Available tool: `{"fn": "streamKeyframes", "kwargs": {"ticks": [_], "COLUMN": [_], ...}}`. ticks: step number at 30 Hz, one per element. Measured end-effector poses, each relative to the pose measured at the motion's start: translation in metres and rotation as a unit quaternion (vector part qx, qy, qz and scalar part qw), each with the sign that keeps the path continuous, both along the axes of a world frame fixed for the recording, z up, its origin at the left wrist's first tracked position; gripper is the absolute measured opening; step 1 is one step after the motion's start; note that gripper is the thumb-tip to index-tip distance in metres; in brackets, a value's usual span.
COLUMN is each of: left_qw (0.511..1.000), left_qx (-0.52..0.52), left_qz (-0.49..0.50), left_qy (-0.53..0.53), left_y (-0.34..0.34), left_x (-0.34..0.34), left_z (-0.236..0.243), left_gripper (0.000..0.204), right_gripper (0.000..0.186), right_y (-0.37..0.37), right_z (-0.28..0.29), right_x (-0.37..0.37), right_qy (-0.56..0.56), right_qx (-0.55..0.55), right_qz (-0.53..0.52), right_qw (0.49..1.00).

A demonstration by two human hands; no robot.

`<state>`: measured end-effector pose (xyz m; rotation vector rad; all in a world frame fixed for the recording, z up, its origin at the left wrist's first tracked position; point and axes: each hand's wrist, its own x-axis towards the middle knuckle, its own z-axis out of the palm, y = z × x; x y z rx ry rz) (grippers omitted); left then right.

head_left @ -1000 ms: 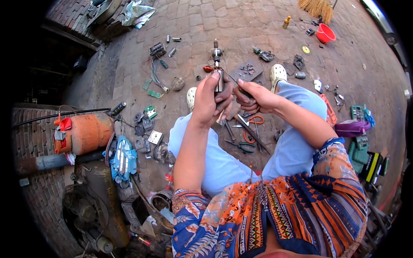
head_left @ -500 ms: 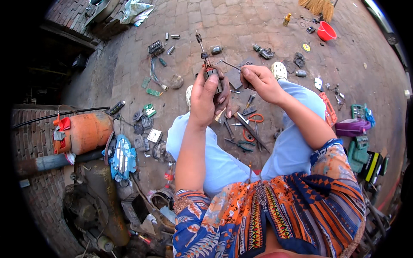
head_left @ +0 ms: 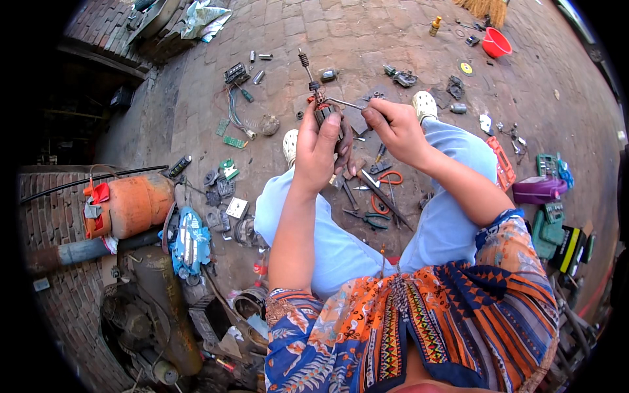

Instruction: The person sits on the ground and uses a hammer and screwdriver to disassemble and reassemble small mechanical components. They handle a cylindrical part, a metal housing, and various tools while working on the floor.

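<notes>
A small motor armature (head_left: 324,114) with copper windings and a long shaft is held upright over the gap between my knees. The fingers and thumb of my left hand (head_left: 319,152) are wrapped round its dark core, partly hiding it. A black worm gear (head_left: 304,60) sits near the shaft's top end. In my right hand (head_left: 396,130), closed in a pinch, is a thin metal hook tool (head_left: 344,103). Its bent tip lies at the windings just above the core; whether it touches them I cannot tell. My fingers cover the tool's other end.
Between my legs lie orange-handled scissors (head_left: 391,177), green-handled pliers (head_left: 375,223) and a hammer (head_left: 375,190). Motor parts and circuit boards (head_left: 234,141) are scattered ahead on the brick ground. An orange gas cylinder (head_left: 134,203) is at the left, a red bucket (head_left: 496,43) at the far right.
My right hand has shifted slightly left, bringing the hook tool's tip closer to the armature. My left hand keeps its grip, with the armature turned or tilted a little.
</notes>
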<state>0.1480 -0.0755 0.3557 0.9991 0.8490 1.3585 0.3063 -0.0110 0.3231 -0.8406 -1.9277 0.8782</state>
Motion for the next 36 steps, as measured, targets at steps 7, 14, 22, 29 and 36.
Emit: {"fn": "streamKeyframes", "kwargs": {"ticks": [7,14,22,29,36], "left_qw": [0.986,0.951,0.915,0.916,0.954], "left_qx": [-0.128,-0.107,-0.101,-0.104,-0.075], "left_qz": [-0.103,-0.223,-0.240,-0.243,-0.216], "left_qy": [0.024,-0.185,-0.307,-0.302,-0.195], "left_y": [0.004,-0.004,0.004,0.006,0.008], "left_x": [-0.003,0.022,0.015,0.019,0.027], "left_z": [0.009,-0.004,-0.014,-0.012,-0.013], "left_gripper": [0.027,0.037,0.040,0.040,0.043], "right_gripper": [0.044,0.042,0.031,0.026,0.030], "right_y": [-0.005,0.033,0.009,0.009,0.010], "right_z": [-0.002,0.028,0.031,0.033,0.034], "right_x": [0.004,0.020,0.009,0.012,0.020], "right_qy": [0.223,0.435,0.160,0.172,0.186], "right_qx": [-0.414,-0.306,-0.278,-0.326,-0.232], "right_qz": [0.085,0.059,0.064,0.095,0.081], "right_qw": [0.878,0.845,0.945,0.925,0.951]}}
